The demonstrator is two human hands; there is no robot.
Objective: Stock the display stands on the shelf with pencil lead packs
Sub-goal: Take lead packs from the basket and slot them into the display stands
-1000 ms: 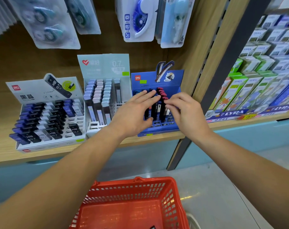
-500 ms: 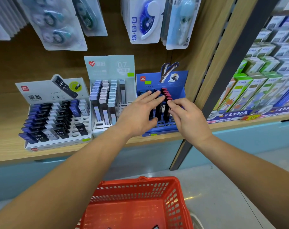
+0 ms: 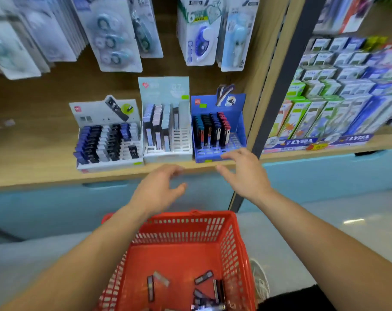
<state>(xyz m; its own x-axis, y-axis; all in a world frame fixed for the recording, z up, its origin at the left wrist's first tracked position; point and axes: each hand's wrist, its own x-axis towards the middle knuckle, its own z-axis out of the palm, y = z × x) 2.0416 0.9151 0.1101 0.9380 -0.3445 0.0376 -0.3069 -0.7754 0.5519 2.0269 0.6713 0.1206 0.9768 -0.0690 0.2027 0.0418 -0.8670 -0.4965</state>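
Both hands are empty here. My left hand [image 3: 159,189] hangs in front of the shelf [image 3: 44,171] edge, fingers loose, gripping nothing. My right hand [image 3: 246,176] is spread open just by the front lip of the blue stand [image 3: 241,129]; can't tell if it touches. The lead packs [image 3: 213,129] stand in rows in that stand, and a few loose packs [image 3: 204,277] lie in the red basket [image 3: 190,223] below.
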